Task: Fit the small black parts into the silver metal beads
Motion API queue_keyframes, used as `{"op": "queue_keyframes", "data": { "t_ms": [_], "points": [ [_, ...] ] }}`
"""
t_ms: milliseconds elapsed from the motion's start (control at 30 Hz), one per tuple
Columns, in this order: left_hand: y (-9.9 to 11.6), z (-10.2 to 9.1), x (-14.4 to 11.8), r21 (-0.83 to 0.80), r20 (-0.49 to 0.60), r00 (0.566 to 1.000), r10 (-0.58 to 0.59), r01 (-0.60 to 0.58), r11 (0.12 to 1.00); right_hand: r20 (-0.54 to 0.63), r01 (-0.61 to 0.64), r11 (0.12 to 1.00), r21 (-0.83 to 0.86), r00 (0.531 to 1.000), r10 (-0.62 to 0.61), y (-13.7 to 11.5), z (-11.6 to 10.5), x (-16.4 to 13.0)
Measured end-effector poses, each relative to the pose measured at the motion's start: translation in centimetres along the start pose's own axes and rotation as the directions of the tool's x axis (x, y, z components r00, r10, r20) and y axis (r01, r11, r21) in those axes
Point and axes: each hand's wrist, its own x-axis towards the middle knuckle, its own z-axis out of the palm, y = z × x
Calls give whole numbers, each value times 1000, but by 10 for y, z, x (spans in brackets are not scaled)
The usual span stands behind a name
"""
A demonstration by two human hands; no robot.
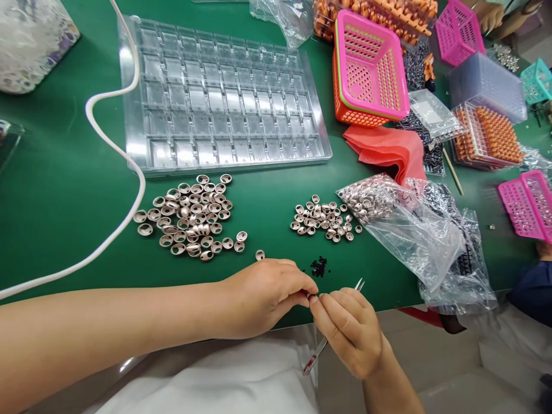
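Two heaps of small rose-metal caps share the green worktop (60,190) with much bigger things, and the layout reads as a feed line toward the near edge. Largest is the clear compartment tray (222,95), lying flat toward the far edge, its pockets bare as far as the view shows. To the right, stacked pink and orange baskets (368,72) lean near the far right corner, out of the working zone. A clear plastic bag (414,230) lies open-mouthed toward the middle, metal pieces spilling from it into the smaller heap (323,220), seemingly so parts can be drawn off easily. The larger heap (190,217) sits left of the middle, just before the tray. A white cable (129,167) curves along the left side. A tiny cluster of black beads (319,266) lies near the near edge, just beyond the hands. At that edge the left hand (263,296) has its grip pressed together, pinching a small metal piece (311,296) at the fingertips, held low and close, likely for steadiness. The right hand (349,328) meets it fingertip to fingertip, its grip closed around slim tweezers (328,336) that run through the fist, tips pointing away.
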Motion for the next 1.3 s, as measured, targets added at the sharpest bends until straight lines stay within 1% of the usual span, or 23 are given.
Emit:
{"op": "queue_keyframes", "data": {
  "t_ms": [67,233,367,467,867,1133,1300],
  "points": [
    [2,0,0,-7,-3,1000,7,-7,1000,7,3,1000,-1,1000,-3,0,-3,0],
    [4,-1,0,-13,-31,997,73,-74,997,34,6,1000,-14,999,-5,-2,-7,2],
    [4,-1,0,-19,-23,996,86,-87,996,57,8,1000,-20,998,-7,-4,-9,3],
    [4,0,-1,-26,-19,996,88,-88,996,54,14,1000,-26,998,-12,-5,-9,3],
    [7,4,-3,-68,-67,995,73,-78,995,10,32,998,57,999,-32,-6,-8,3],
    [9,4,-4,-55,-64,996,65,-69,996,-8,25,996,82,1000,-24,-4,-6,6],
    [8,4,-3,-26,-75,995,69,-72,997,-15,46,995,88,999,-45,-2,-3,7]
  ]
}}
